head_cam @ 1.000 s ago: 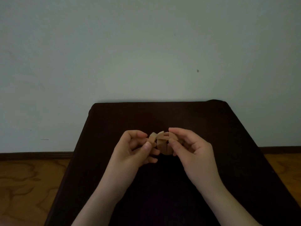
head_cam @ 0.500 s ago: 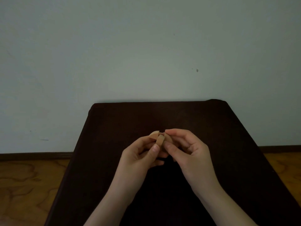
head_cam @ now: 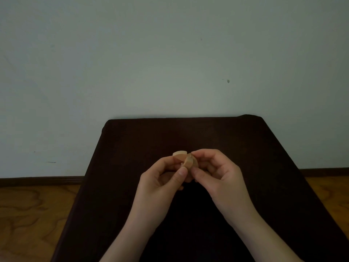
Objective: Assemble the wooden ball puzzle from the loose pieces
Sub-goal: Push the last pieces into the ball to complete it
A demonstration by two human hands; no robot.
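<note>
Head view: pale, rounded wooden ball puzzle (head_cam: 184, 161), partly assembled, held above the dark brown cloth-covered table (head_cam: 264, 157), between both hands. Left hand (head_cam: 162, 183) pinches it from the left, thumb curled against the near side; right hand (head_cam: 220, 174) grips from the right, fingers curled round it. Pale wall (head_cam: 170, 53) behind.

The wooden ball puzzle (head_cam: 186, 161) sits just below the middle of the frame, half built: light tan curved wedges, one rounded slab poking out at the upper left, a thinner slice standing on edge in front. Its lower part is hidden, so can't count pieces.
</note>
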